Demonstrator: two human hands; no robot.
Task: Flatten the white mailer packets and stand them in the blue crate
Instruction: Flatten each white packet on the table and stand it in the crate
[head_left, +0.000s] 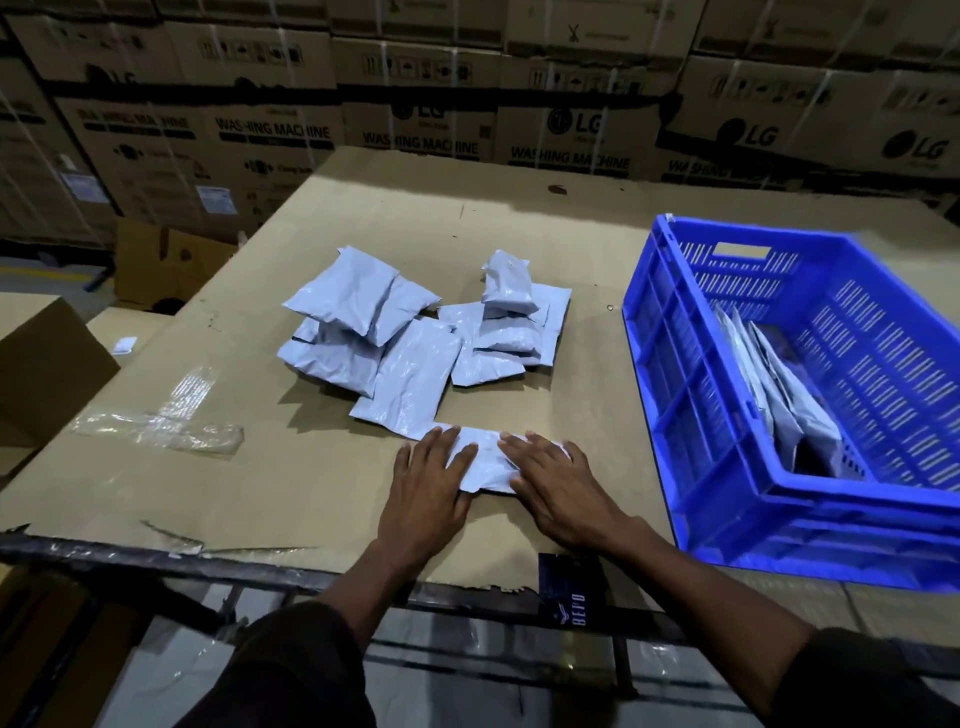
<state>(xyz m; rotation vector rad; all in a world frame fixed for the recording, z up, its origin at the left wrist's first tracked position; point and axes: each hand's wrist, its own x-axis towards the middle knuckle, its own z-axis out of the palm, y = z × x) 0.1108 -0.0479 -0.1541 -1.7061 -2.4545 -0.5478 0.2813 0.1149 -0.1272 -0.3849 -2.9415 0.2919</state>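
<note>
Mailer packet (485, 460), flat under both hands' grip

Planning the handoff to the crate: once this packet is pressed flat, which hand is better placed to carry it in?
Probably the right hand: it lies flat on the packet on the side nearest the blue crate, which sits to the right. The left hand presses the far end.

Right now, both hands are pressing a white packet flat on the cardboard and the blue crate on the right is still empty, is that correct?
Not quite: the blue crate is not empty. The head view shows several white packets already standing in it. The rest holds: left hand and right hand press a packet flat on the cardboard.
</note>
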